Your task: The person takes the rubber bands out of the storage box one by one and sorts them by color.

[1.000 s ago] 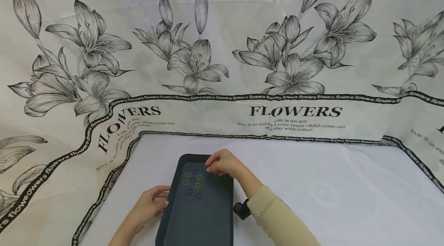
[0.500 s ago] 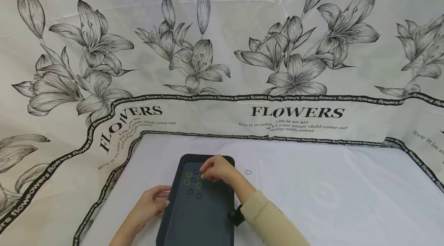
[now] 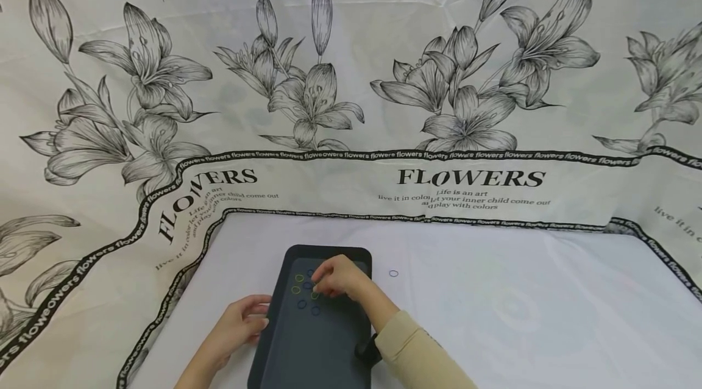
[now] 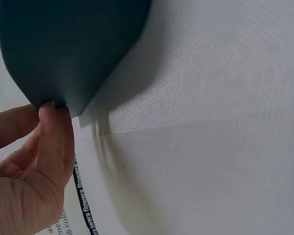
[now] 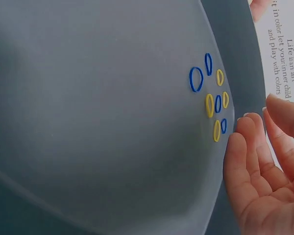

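A long dark grey tray (image 3: pixel 318 352) stands on the white cloth. My left hand (image 3: pixel 238 322) pinches its left rim between thumb and fingers; the left wrist view shows the fingertips on the tray's edge (image 4: pixel 71 58). Toward the tray's far end lie several small rubber bands, some yellow (image 5: pixel 207 105), some blue (image 5: pixel 190 79). Over them hovers my right hand (image 3: pixel 341 276), its fingers loosely bent and partly hiding the bands in the head view. In the right wrist view its fingers (image 5: pixel 235 156) are beside the group, with nothing visible between them.
One more band (image 3: pixel 390 274) lies on the white cloth (image 3: pixel 493 291) right of the tray. A black wrist-worn device (image 3: pixel 366 350) overlaps the tray's right rim. Behind stands a flower-printed fabric backdrop (image 3: pixel 351 182).
My right hand has moved from the tray's far right corner left and nearer, over the bands. The band on the cloth has come into view. My left hand stays at the rim.
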A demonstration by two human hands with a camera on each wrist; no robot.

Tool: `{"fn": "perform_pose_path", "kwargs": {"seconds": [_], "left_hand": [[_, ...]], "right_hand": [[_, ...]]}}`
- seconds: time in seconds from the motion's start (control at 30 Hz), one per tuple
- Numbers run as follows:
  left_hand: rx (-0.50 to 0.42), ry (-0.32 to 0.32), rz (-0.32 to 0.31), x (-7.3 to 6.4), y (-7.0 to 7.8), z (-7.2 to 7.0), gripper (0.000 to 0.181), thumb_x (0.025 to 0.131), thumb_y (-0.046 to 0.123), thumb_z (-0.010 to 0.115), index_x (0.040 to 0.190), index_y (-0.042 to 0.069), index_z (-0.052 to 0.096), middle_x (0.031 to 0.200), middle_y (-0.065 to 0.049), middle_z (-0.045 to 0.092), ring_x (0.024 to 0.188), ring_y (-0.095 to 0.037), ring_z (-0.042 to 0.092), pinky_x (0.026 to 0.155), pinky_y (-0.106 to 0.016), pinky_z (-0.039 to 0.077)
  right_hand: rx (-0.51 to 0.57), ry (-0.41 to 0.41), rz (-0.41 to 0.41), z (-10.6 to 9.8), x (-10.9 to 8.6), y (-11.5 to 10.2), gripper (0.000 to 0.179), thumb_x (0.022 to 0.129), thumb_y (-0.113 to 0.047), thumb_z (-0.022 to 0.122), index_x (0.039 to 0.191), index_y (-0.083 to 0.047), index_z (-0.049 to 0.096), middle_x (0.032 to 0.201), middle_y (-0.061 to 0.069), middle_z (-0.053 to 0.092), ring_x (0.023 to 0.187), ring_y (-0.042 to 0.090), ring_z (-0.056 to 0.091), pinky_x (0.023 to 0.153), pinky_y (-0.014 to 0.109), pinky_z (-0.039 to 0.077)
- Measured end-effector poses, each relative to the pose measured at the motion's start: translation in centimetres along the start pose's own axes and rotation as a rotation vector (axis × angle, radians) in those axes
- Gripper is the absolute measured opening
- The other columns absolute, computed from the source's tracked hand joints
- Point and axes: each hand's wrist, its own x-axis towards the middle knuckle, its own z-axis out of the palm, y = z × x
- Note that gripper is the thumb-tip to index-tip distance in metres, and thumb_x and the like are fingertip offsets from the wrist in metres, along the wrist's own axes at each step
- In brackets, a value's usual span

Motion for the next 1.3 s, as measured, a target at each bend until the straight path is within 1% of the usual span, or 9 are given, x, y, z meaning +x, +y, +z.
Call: {"fn": "perform_pose_path", "kwargs": {"seconds": [0.23,0.4,0.57,0.8,0.9,1.0,1.2,1.3], "left_hand": [[0.005,0.009,-0.013,0.0,0.1,0.1,0.045,0.081,-0.006,0.057,0.125,-0.008,0.049,0.107,-0.017,0.061,0.081,-0.021,0.063,0.061,-0.036,0.052],[-0.005,-0.012,-0.014,-0.2,-0.1,-0.2,0.046,0.081,-0.005,0.058,0.126,-0.009,0.048,0.108,-0.019,0.061,0.082,-0.021,0.062,0.061,-0.036,0.052],[-0.007,-0.024,-0.010,-0.2,-0.3,-0.4,0.046,0.082,-0.005,0.058,0.126,-0.009,0.047,0.108,-0.018,0.061,0.083,-0.021,0.063,0.062,-0.036,0.052],[-0.025,-0.035,-0.013,-0.2,-0.5,-0.4,0.046,0.082,-0.004,0.058,0.126,-0.010,0.046,0.107,-0.017,0.061,0.083,-0.021,0.062,0.062,-0.035,0.052],[-0.026,-0.034,-0.009,-0.2,-0.4,-0.3,0.046,0.082,-0.004,0.058,0.126,-0.010,0.046,0.107,-0.017,0.061,0.083,-0.021,0.062,0.062,-0.036,0.052],[-0.030,-0.035,-0.007,-0.3,-0.3,-0.3,0.046,0.082,-0.004,0.058,0.126,-0.010,0.046,0.107,-0.017,0.061,0.082,-0.021,0.062,0.061,-0.035,0.052],[-0.025,-0.027,-0.007,-0.1,-0.1,-0.2,0.045,0.082,-0.005,0.057,0.126,-0.009,0.047,0.107,-0.017,0.061,0.083,-0.021,0.062,0.061,-0.035,0.052],[-0.020,-0.019,-0.005,0.0,0.1,-0.2,0.045,0.081,-0.005,0.057,0.126,-0.009,0.048,0.108,-0.017,0.061,0.083,-0.022,0.062,0.061,-0.036,0.052]], "right_hand": [[-0.022,0.023,0.031,0.5,0.2,0.6,0.016,0.072,0.006,0.072,0.087,0.005,0.068,0.066,0.003,0.060,0.056,0.013,0.056,0.056,0.032,0.052],[-0.018,0.014,0.012,0.8,0.0,1.0,0.016,0.072,0.006,0.072,0.087,0.006,0.068,0.063,0.002,0.059,0.054,0.012,0.055,0.054,0.031,0.051],[-0.010,0.021,0.008,1.2,0.0,1.3,0.015,0.071,0.006,0.072,0.086,0.006,0.068,0.062,0.002,0.058,0.054,0.012,0.053,0.053,0.029,0.049],[-0.034,0.030,0.036,1.5,-0.1,1.6,0.012,0.070,0.006,0.073,0.080,0.005,0.067,0.065,0.002,0.060,0.052,0.011,0.052,0.052,0.028,0.049],[-0.077,0.041,0.038,1.6,-0.2,1.7,0.012,0.068,0.007,0.075,0.077,0.004,0.068,0.063,0.001,0.060,0.050,0.010,0.051,0.051,0.027,0.048],[-0.143,0.053,0.031,1.6,-0.3,1.8,0.013,0.065,0.007,0.077,0.073,0.002,0.068,0.061,0.001,0.059,0.048,0.010,0.049,0.048,0.025,0.047],[-0.245,0.053,0.023,1.6,-0.4,1.6,0.017,0.060,0.005,0.081,0.067,-0.003,0.068,0.057,0.000,0.058,0.046,0.010,0.049,0.045,0.024,0.043],[-0.296,0.049,0.002,1.6,-0.4,1.4,0.018,0.059,0.004,0.083,0.066,-0.004,0.068,0.057,-0.001,0.057,0.046,0.010,0.049,0.045,0.024,0.042]]}}
